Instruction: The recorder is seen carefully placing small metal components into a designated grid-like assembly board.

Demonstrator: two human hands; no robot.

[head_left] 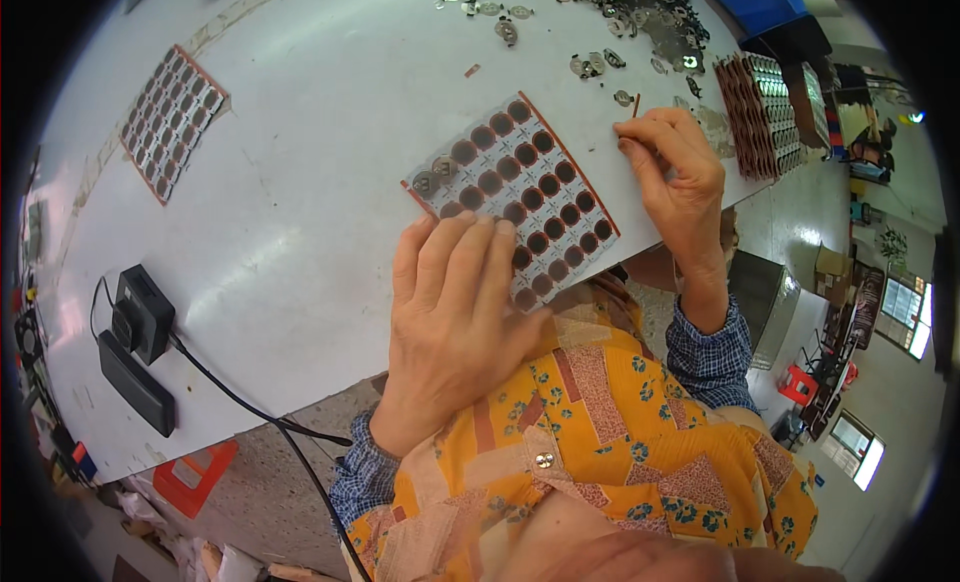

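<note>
A flat grey tray [520,182] with a brown rim and rows of round brown sockets lies on the white table near its front edge. My left hand [455,302] rests flat on the tray's near corner, fingers spread over several sockets. My right hand [675,167] sits on the table just right of the tray, its fingertips pinched on a thin brown stick [636,105] that points up. One socket at the tray's left corner holds a small metal part [425,182].
A second socket tray [170,117] lies at the far left. Loose small metal parts [640,22] are scattered along the back. A stack of trays [760,112] stands at the right edge. A black box with cable [140,317] sits at front left.
</note>
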